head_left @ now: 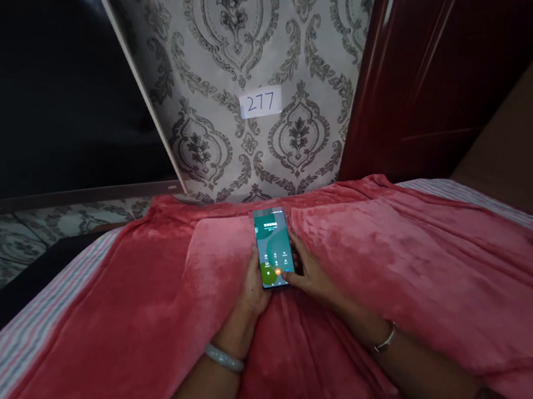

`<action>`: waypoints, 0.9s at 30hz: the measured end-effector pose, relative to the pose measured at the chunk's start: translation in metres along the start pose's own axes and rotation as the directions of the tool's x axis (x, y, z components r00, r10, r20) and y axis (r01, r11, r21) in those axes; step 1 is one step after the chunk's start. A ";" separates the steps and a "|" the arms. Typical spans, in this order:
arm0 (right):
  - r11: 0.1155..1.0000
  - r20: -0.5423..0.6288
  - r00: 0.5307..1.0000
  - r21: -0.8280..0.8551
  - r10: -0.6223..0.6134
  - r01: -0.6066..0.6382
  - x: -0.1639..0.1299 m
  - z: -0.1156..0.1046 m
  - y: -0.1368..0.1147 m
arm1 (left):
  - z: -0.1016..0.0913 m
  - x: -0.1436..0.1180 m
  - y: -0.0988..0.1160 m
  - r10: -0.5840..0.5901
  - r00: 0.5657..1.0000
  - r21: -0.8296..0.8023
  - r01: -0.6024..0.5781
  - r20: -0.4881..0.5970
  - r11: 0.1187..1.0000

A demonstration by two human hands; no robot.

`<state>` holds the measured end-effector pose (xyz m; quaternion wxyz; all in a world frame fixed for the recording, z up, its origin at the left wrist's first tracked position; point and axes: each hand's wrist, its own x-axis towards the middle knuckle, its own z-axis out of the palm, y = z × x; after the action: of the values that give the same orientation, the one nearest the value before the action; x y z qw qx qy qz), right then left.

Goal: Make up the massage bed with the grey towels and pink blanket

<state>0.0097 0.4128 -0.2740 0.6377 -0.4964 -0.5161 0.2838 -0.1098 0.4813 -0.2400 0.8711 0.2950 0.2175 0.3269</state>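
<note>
A smartphone point(273, 242) with its screen lit green and teal is held upright in the middle of the head view. Small icons fill the lower half of the screen, with an orange round button near the bottom. My left hand point(254, 285) is closed around the phone's left edge, its fingers partly hidden behind. Gripping the right edge is my right hand point(312, 273), whose thumb reaches over the bottom right of the screen. A pale bangle circles my left wrist, and a thin silver one my right.
A pink-red plush blanket point(132, 342) spreads beneath my arms over a striped sheet point(27, 318). Behind stands a patterned wall with a paper point(260, 102) marked 277. A dark television point(27, 96) is at left, a dark red door point(410, 82) at right.
</note>
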 end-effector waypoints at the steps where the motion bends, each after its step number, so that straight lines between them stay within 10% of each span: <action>1: 1.000 -0.007 1.000 0.004 0.004 -0.004 0.000 0.000 0.000 | 0.000 0.000 0.000 0.000 1.000 0.003 0.000 0.002 1.000; 27: 0.988 -0.082 0.989 0.103 0.124 -0.115 0.002 0.001 -0.004 | -0.006 0.003 -0.004 -0.017 0.999 0.040 0.015 0.050 0.999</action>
<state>0.0083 0.4136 -0.2692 0.6651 -0.5068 -0.4423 0.3243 -0.1100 0.4834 -0.2476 0.8730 0.3186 0.2041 0.3077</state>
